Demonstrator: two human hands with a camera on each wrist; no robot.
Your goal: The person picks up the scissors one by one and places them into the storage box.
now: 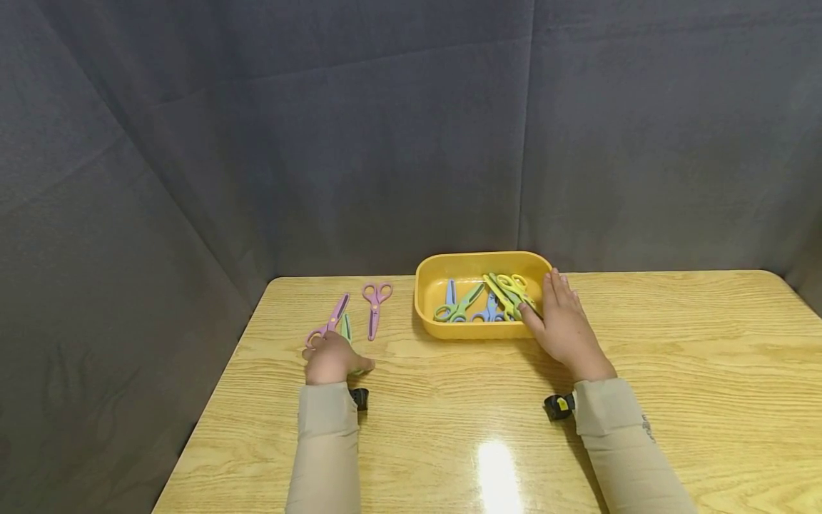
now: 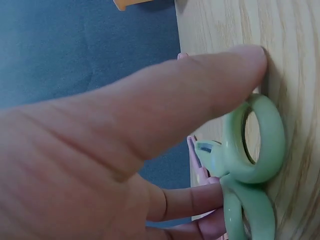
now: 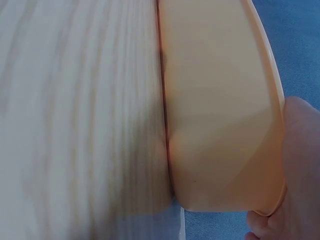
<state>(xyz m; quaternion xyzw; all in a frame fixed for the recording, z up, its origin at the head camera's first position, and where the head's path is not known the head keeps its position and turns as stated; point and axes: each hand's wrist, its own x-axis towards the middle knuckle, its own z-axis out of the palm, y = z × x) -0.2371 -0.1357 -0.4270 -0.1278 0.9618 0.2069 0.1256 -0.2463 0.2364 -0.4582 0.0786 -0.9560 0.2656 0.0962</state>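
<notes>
My left hand (image 1: pixel 330 359) is low over a pair of green scissors (image 2: pixel 272 132) lying on the wooden table. In the left wrist view its thumb stretches straight by the upper handle loop, and the fingers touch near the lower one. In the head view that hand hides the handles, leaving the blades visible. My right hand (image 1: pixel 565 332) holds the right end of a yellow bin (image 1: pixel 475 330), thumb over the rim and fingers along the outside. Inside the bin lie several scissors: green scissors (image 1: pixel 461 307), blue scissors (image 1: pixel 491 308) and yellow scissors (image 1: pixel 511 284).
Two pairs of purple scissors lie on the table at the left: one purple pair (image 1: pixel 375 310) between the left hand and the bin, another purple pair (image 1: pixel 335 314) just beyond the left fingers. A dark grey cloth (image 1: pixel 385 157) hangs behind the table (image 1: pixel 424 414).
</notes>
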